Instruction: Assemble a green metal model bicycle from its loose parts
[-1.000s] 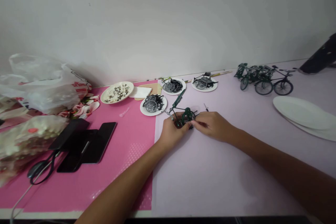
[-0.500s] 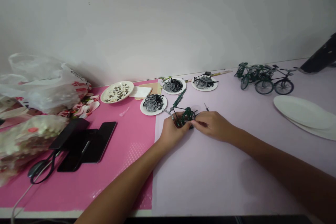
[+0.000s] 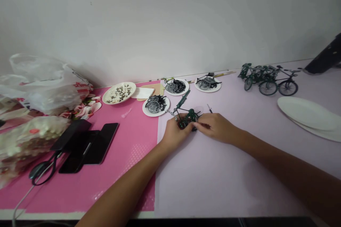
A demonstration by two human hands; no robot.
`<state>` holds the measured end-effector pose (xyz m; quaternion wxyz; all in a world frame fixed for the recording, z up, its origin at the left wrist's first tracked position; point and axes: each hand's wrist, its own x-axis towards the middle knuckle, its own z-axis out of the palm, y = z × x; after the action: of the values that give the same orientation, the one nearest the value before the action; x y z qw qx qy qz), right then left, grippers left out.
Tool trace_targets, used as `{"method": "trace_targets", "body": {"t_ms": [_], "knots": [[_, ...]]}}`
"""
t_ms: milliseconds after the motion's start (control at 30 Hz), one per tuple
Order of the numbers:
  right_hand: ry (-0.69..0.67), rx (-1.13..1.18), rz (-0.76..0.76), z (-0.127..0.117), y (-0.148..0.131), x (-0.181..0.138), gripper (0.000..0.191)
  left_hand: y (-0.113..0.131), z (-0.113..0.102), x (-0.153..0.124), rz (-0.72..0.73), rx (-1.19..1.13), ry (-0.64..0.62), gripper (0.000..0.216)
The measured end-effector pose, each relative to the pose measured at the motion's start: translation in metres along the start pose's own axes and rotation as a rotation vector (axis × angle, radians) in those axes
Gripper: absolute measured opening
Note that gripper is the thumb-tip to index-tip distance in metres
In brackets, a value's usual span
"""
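Grips (image 3: 174,133) side by side at bicycle (image 3: 190,115)

A small dark green model bicycle (image 3: 191,115) sits in the left grip (image 3: 178,126) and right grip (image 3: 201,126), above the middle of the worktop (image 3: 202,184). Its long, narrow green part (image 3: 183,99) slants up toward the far right, and a thin silvery piece (image 3: 171,113) juts out left. Fingers partly hide its rounded lower section; whether that touches the worktop is unclear.
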<state>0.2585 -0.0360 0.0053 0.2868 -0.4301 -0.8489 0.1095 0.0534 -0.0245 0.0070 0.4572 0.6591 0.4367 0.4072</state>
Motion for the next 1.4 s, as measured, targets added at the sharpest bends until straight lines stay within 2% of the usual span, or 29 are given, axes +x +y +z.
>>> {"method": "trace_targets", "body": {"t_ms": [533,767,900,1167,1400], "knots": [[-0.017,0.026,-0.006,-0.0009,0.0037,0.001,0.045,0.0031,-0.0001,-0.0011,-0.009,0.009,-0.004,0.023],[0.033,0.006,0.035,-0.0044,-0.0028,0.0001,0.041,-0.0005,0.0001,-0.0004,0.006,0.003,0.009,0.023],[0.052,-0.006,0.014,-0.0041,-0.0029,0.0003,0.036,0.0003,0.0008,-0.0007,-0.018,-0.007,0.007,0.022],[0.022,-0.008,-0.054,-0.0004,0.0044,0.0016,0.043,0.0039,0.0005,-0.0011,-0.018,-0.003,0.019,0.021],[0.042,0.018,0.004,-0.0031,-0.0007,-0.0003,0.043,0.0017,0.0008,-0.0007,-0.01,0.0,0.029,0.022]]}}
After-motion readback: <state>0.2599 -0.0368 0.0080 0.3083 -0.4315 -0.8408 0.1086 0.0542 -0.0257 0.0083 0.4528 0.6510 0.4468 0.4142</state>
